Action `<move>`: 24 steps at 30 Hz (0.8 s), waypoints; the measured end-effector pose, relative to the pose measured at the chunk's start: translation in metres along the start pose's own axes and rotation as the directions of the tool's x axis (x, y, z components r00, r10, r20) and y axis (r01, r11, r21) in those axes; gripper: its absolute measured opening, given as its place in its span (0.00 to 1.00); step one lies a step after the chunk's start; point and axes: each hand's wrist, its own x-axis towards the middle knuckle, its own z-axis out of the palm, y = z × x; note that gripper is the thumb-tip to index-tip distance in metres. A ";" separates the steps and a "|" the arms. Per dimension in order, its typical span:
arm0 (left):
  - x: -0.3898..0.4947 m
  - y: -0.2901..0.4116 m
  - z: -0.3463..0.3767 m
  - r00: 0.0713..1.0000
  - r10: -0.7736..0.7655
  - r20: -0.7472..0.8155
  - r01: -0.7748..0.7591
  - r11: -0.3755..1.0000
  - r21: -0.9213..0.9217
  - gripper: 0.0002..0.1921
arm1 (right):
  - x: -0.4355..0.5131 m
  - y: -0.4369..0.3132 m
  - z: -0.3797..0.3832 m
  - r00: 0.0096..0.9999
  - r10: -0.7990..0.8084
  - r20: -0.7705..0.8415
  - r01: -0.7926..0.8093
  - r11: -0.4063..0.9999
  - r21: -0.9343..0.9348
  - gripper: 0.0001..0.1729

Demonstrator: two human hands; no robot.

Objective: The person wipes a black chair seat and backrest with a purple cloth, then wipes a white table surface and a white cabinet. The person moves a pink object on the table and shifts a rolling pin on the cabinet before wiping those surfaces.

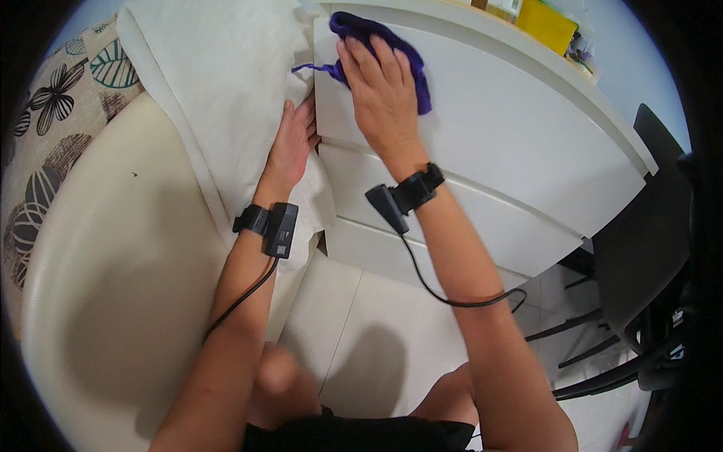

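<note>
My right hand (384, 96) lies spread on a purple cloth (421, 68), pressing it flat against the top drawer front of a white chest of drawers (508, 130). A twisted purple strip of the cloth sticks out to the left, past the chest's edge. My left hand (294, 138) is at the chest's left edge, beside a white fabric cover (226, 73); its fingers are partly hidden in the gap between the two, and it holds nothing that I can see. Each wrist wears a black strapped device with a cable.
A cream padded headboard or sofa side (113, 237) curves along the left, with leaf-patterned fabric (56, 107) behind it. On top of the chest stand a yellow item (547, 28) and small things. A dark chair (644, 243) stands at the right on the tiled floor (361, 339).
</note>
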 end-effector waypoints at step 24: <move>-0.029 -0.060 -0.016 0.879 -0.438 -0.188 0.458 0.886 0.076 0.50 | -0.337 0.209 -0.306 0.820 0.352 0.451 -0.097 0.862 -0.497 0.36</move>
